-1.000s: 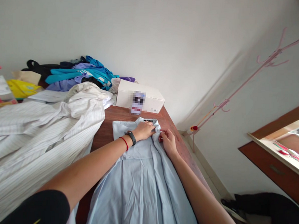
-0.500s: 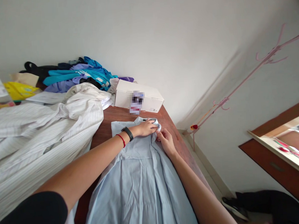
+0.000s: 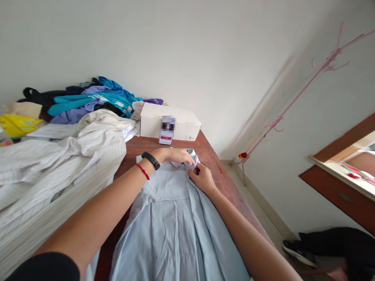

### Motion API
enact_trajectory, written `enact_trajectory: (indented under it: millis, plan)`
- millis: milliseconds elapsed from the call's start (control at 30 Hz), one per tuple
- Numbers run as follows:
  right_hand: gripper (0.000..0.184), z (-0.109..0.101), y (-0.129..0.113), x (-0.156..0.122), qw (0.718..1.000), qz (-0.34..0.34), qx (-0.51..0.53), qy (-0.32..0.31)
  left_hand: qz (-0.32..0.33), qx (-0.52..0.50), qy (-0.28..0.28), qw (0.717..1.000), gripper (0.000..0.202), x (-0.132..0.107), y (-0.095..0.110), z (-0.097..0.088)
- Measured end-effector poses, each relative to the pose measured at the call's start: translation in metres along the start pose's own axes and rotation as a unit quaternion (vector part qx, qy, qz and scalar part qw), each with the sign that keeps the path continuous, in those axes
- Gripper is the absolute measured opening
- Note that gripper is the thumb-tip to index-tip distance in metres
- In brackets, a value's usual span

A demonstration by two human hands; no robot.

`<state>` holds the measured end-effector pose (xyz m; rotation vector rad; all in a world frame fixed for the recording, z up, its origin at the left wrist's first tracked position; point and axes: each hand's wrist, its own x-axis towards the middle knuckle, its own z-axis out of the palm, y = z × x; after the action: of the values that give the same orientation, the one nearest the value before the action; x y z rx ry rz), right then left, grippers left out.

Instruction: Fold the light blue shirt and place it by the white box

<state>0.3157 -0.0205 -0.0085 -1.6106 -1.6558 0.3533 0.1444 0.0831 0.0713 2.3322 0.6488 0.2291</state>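
One pale-blue garment point(image 3: 173, 225) along the right edge of the table point(image 3: 225, 182)

Its collar point(image 3: 192, 151) lies toward the far edge. Right hand point(image 3: 203, 177): fingers pinching the garment beside the collar. Left hand point(image 3: 175, 155): fingers extended over the collar; from where I stand, grip cannot be determined. White box point(image 3: 186, 126), phone point(image 3: 165, 140) at its front: far right corner.

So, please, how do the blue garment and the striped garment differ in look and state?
The blue garment is plain pale blue; the striped garment is whitish with thin stripes. The blue garment lies fairly flat, while the striped garment is rumpled and bunched. The left hand and right hand are at the blue garment's far end; neither touches the striped garment. Both garments lie on the table.
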Motion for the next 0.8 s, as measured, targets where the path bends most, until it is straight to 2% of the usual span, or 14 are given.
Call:
enact_trajectory:
  millis: [67,167,267,400,500,800]
  plan:
    - [0.018,-0.001,0.001,0.001,1.0,-0.003,0.008,0.003,0.032,-0.009,-0.011,0.999,0.032,-0.001,0.001,-0.003]
    - [0.014,-0.003,0.002,0.001,0.999,-0.004,0.048,0.01,0.047,0.031,0.054,0.997,0.036,0.004,-0.004,0.003]
    - [0.015,-0.005,0.003,0.002,0.995,0.007,0.093,0.02,0.038,0.087,0.106,0.99,0.031,0.01,-0.015,0.019]
    - [0.017,-0.005,0.006,0.003,0.993,0.003,0.119,0.021,0.056,0.15,0.124,0.979,0.029,0.013,-0.026,0.045]
    - [0.016,-0.005,0.007,0.003,0.992,0.001,0.122,0.022,0.054,0.192,0.142,0.97,0.026,0.014,-0.028,0.056]
    - [0.013,-0.007,0.007,0.004,0.99,0.007,0.139,0.021,0.031,0.252,0.174,0.952,0.018,0.016,-0.029,0.063]
